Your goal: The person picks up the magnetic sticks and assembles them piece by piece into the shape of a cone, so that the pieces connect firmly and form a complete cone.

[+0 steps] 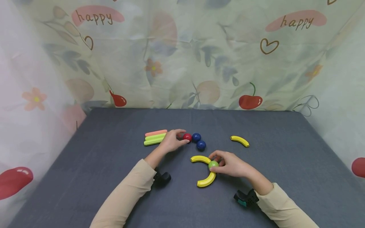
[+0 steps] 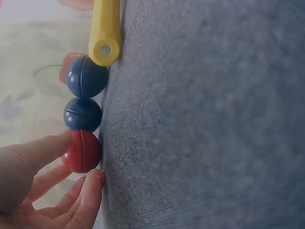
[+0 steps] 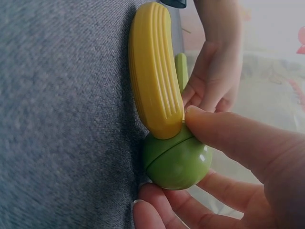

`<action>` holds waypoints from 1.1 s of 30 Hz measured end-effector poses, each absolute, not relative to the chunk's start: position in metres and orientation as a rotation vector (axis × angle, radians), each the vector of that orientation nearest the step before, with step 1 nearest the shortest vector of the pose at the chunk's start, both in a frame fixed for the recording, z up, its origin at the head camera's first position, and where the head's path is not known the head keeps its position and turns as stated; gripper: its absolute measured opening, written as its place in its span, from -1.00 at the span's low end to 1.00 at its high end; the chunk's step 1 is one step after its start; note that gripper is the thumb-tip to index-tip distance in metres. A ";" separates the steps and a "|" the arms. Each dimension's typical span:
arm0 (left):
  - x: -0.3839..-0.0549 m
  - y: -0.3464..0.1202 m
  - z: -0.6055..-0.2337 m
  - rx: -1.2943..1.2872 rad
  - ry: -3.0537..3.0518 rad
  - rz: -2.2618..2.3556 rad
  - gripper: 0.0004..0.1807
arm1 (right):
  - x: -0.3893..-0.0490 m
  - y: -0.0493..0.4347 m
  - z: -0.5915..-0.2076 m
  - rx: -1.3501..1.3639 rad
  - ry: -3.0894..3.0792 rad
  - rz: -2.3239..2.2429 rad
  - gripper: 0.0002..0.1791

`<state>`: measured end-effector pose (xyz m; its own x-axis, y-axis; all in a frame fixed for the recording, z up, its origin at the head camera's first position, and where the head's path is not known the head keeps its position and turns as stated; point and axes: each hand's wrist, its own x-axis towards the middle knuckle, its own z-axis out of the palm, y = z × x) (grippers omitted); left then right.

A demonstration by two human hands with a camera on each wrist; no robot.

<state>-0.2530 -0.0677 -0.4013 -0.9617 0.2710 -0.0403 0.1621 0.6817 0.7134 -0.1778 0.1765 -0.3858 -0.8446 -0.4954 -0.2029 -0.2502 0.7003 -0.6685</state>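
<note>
My left hand (image 1: 171, 141) has its thumb and fingers around a glossy red ball (image 1: 187, 137). Two dark blue balls (image 1: 196, 137) lie just beyond it; in the left wrist view the red ball (image 2: 85, 151) lines up with a blue ball (image 2: 83, 115). With thumb and fingers, my right hand (image 1: 230, 163) pinches a green ball (image 1: 213, 164). One yellow curved stick (image 1: 200, 159) meets that ball at its far side, and another yellow curved stick (image 1: 206, 180) at its near side. Close up in the right wrist view, a ribbed yellow stick (image 3: 155, 71) touches the green ball (image 3: 178, 160).
Left of my left hand lie two light green sticks (image 1: 154, 140) and an orange-pink stick (image 1: 156, 133), side by side. A third yellow curved stick (image 1: 240, 141) lies alone at the right. All rest on a dark grey cloth (image 1: 114, 126), with a patterned curtain (image 1: 182, 63) behind.
</note>
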 end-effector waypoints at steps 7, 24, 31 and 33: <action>-0.257 -0.067 -0.402 0.336 2.741 1.150 -0.58 | -0.178 0.176 -0.385 -0.580 2.544 -0.915 -0.55; -0.223 -0.090 -0.397 0.383 2.535 1.226 -0.62 | -0.178 0.177 -0.386 -0.572 2.540 -0.921 -0.56; -0.209 -0.095 -0.397 0.418 2.472 1.200 -0.65 | -0.178 0.177 -0.387 -0.565 2.532 -0.928 -0.55; -0.206 -0.097 -0.396 0.451 2.459 1.186 -0.65 | -0.178 0.177 -0.387 -0.561 2.530 -0.930 -0.55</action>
